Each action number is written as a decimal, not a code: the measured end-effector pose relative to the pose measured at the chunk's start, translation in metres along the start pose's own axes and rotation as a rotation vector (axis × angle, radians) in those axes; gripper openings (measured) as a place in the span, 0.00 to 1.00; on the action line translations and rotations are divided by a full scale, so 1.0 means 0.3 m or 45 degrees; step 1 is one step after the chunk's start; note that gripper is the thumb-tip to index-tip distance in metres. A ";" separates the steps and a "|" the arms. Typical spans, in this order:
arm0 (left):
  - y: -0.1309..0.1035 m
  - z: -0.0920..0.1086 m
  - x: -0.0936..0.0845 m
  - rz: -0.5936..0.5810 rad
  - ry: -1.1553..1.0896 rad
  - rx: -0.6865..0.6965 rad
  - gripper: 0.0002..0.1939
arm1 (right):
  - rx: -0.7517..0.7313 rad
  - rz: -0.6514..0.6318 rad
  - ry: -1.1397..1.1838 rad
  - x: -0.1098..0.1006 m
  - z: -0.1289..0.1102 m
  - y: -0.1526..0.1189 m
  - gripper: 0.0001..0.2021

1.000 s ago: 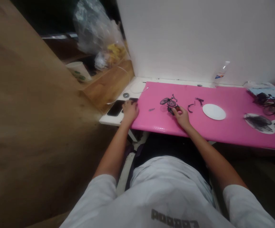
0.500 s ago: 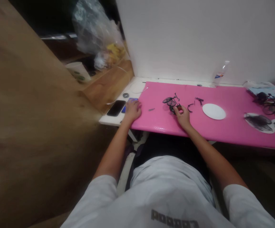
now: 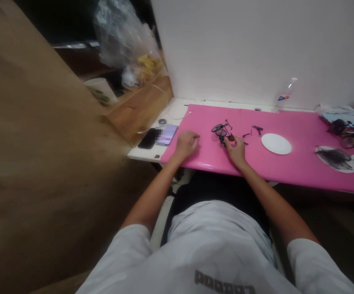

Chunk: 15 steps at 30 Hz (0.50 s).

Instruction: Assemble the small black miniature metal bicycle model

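Note:
My right hand (image 3: 236, 152) is closed on the near end of a small black model bicycle (image 3: 221, 131), which is tilted over the pink tabletop (image 3: 207, 157). To the left, my left hand (image 3: 188, 145) is low over the pink surface with its fingers curled together. What its fingertips hold, if anything, is too small to make out. Right of the bicycle lie a curved black part (image 3: 246, 139) and a small black pistol-shaped piece (image 3: 258, 130), near a white plate (image 3: 276, 143).
A lit phone (image 3: 168, 134) and a dark phone (image 3: 147, 139) lie at the left beside a grey ring (image 3: 162, 121). Farther right are a plate of black thin parts (image 3: 334, 158) and another dark model bicycle (image 3: 348, 140). A clear bottle (image 3: 285, 94) stands by the wall.
My left hand has moved right, off the phone, whose screen is now lit. The small grey piece seen on the pink surface is no longer visible. My right hand has stayed on the bicycle.

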<state>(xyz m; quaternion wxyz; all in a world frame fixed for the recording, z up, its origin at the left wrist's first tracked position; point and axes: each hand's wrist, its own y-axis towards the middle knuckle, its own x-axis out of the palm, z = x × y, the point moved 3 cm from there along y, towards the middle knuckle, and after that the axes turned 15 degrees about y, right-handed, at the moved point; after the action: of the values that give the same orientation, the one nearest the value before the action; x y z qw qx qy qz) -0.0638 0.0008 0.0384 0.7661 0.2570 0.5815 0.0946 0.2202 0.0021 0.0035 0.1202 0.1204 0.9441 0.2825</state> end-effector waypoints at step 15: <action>-0.052 0.231 0.051 -0.147 -0.159 0.141 0.14 | 0.011 -0.093 0.045 0.014 -0.027 -0.006 0.23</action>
<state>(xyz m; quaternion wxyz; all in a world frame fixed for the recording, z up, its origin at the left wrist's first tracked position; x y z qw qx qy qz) 0.0035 -0.0254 0.0307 0.7897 0.2704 0.5507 0.0016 0.2136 -0.0023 0.0085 0.1132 0.0812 0.9511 0.2758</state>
